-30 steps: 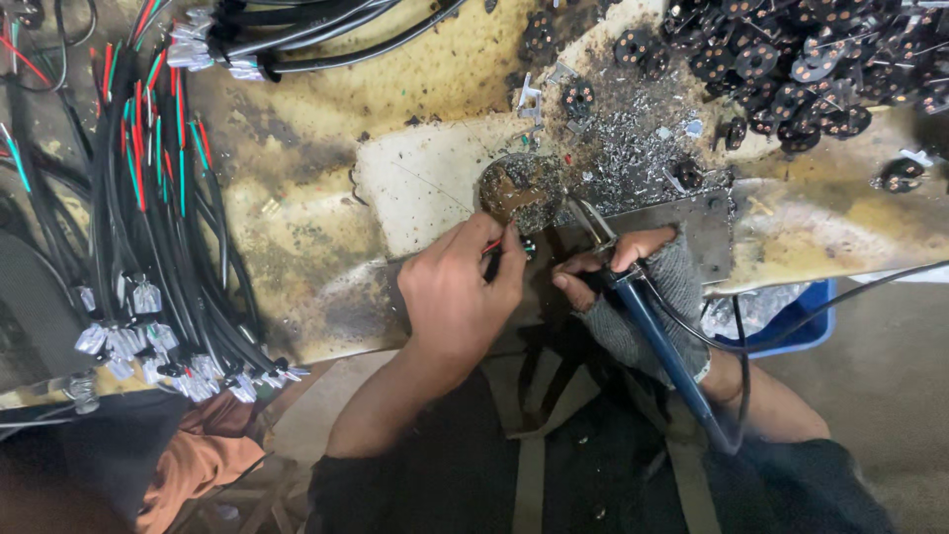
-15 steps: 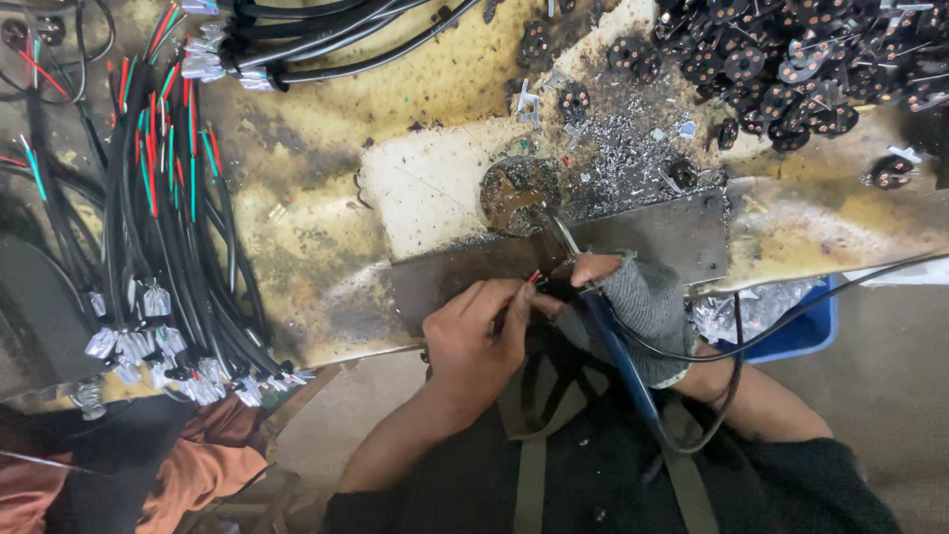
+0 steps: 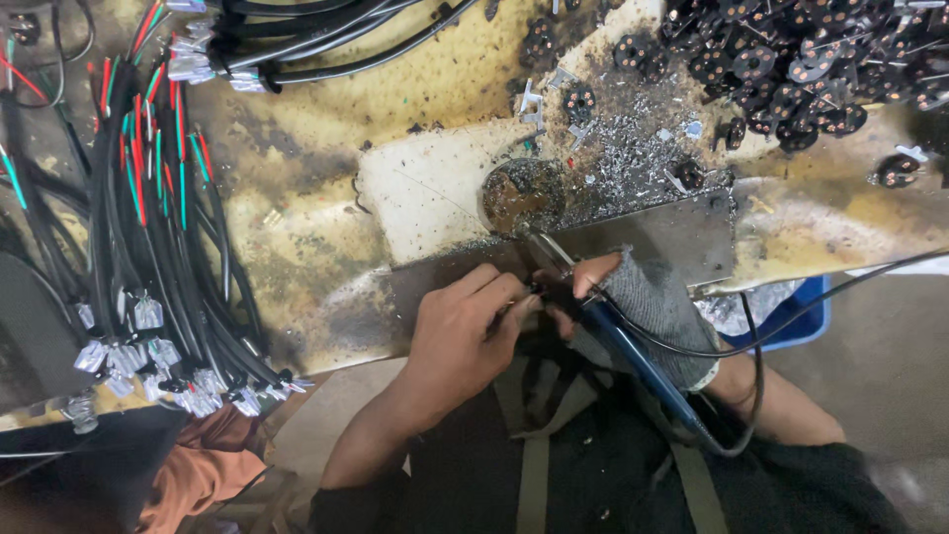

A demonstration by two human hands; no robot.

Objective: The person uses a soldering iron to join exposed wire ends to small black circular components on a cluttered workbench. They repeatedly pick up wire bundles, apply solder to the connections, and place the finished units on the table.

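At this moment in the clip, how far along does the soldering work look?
Done, apparently: a heap of black round parts lies at the bench's far right, though whether they are finished is unclear. In hand: the left hand pinches something small, hidden by the fingers, while the right hand, in a grey glove, holds a blue soldering iron with its tip by the round solder pot. Left: bundles of black cables with coloured wires wait at left.

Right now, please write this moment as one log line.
left hand: pinches small part at bench edge | right hand: grey glove, holds blue soldering iron | iron tip: beside round solder pot | left: cable bundle
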